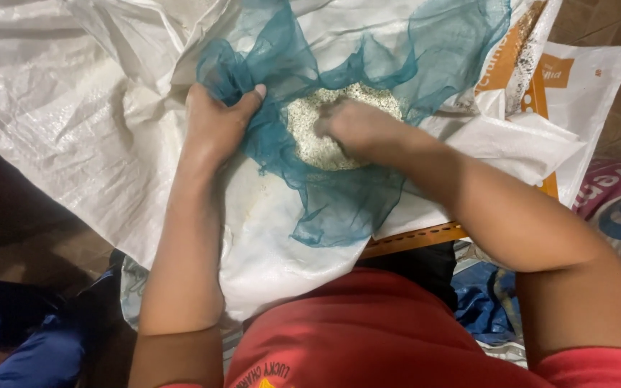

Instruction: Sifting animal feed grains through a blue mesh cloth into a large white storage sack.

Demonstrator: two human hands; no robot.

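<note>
- Left hand (213, 118) is clenched on a bunched fold of the sheer teal mesh cloth (339, 194), thumb on top.
- Right hand (353, 126), blurred, lies on the heap of small pale grains (310, 140); its grip cannot be told.
- Grains sit in the cloth's hollow.
- Cloth is spread over white woven plastic sacks (88, 93).

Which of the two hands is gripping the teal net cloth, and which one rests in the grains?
The left hand grips a bunched edge of the teal net cloth. The right hand, blurred, rests in the pale grains.
</note>
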